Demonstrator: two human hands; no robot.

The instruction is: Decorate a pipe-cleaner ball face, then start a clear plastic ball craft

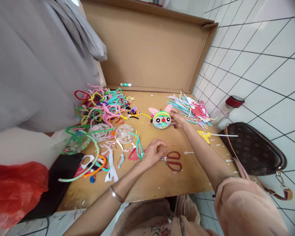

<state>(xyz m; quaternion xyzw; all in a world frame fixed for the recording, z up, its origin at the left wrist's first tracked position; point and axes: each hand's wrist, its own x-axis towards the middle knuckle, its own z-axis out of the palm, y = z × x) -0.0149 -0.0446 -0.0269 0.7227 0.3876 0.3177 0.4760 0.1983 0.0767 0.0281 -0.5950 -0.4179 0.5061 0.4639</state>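
Both hands are seen over the cardboard surface (162,183). The left hand (152,152) is laid loosely curled, grasping nothing, with its fingertips touching the blades of the red-handled scissors (173,160) near the front edge. The right hand (178,118) is stretched farther back, its fingers pressed against the right side of the round face figure (161,119), which is set near the middle of the surface and is fitted with pink ears, black eyes and a red nose. A tangle of pipe cleaners (102,105) is spread toward the left edge, and straight strands (186,106) are piled at the right edge. A brown bag (255,150) is seen just beside the right edge.
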